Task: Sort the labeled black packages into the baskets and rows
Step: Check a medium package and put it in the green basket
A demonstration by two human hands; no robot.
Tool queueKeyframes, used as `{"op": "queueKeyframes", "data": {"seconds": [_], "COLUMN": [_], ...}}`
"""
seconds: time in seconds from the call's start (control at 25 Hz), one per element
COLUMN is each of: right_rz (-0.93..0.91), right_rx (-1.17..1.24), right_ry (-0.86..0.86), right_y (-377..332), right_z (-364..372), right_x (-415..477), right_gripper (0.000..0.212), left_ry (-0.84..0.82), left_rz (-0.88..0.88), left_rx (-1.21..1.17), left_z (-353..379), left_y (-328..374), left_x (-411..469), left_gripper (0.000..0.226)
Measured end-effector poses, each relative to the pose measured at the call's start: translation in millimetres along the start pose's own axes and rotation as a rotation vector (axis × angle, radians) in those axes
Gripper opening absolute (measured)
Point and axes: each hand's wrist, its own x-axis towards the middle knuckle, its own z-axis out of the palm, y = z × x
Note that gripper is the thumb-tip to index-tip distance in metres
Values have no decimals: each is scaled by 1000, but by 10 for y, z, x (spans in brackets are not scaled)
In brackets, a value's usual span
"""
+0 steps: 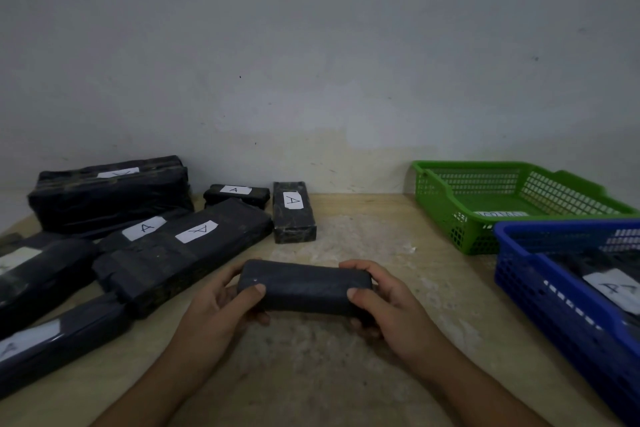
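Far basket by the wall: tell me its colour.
Green. The far basket shows best in the head view, behind the blue basket.

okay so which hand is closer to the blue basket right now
Right. The right hand grips the right end of the small black package, on the side facing the blue basket. The left hand grips the package's left end, farther from the basket.

A worn wooden table (346,239) is carrying the load, its surface showing pale scuffing at the centre. Black packages (180,250) labelled A are lying grouped on its left half, some overlapping. A green basket (446,218) and a blue basket (530,284) are sitting on its right side, touching.
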Motion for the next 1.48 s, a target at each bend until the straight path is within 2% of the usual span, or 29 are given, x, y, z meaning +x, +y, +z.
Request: {"op": "queueKeyframes", "data": {"seconds": [0.16, 0.2, 0.32, 0.4, 0.44, 0.6, 0.72, 0.8, 0.92, 1.04, 1.32, 1.48], "right_rz": [-53, -63, -106, -136, -142, -145, -160, -159, -149, -158, -95, -93], "right_rx": [2, 6, 58, 61, 50, 50, 26, -22, -73, -79, 6, -25], "right_ry": [-54, -45, -54, -86, -97, -95, -102, -97, -83, -62, -38, -47], "right_y": [37, 44, 67, 89, 91, 97, 111, 129, 123, 114, 115, 136], "right_z": [-5, -14, -49, -64, -62, -52, -68, -80, -91, -92, -77, -82], "right_x": [15, 24, 38, 40, 38, 47, 58, 62, 66, 73, 61, 72], "right_gripper": [33, 30, 24, 27, 29, 32, 35, 34, 24, 26, 33, 34], "left_ry": [-21, -22, -63, -74, -73, -86, -72, -63, -63, -55, -16, -21], "left_rz": [17, 11, -5, -13, -11, 68, 88, 97, 75, 56, 35, 13], "left_rx": [18, 17, -15, -67, -63, 74, 110, 98, 48, -44, -74, -57], "left_z": [12, 12, 12, 8, 8, 27, 45, 43, 14, 21, 26, 14], "left_y": [1, -12, -10, -3, 3, 92, 133, 116, 63, 45, 76, 72], "left_x": [-7, -2, -9, -15, -24, -76, -98, -85, -61, -43, -27, -33], "left_gripper": [45, 47, 75, 84, 80, 32, 20, 25, 52, 70, 75, 72]}}
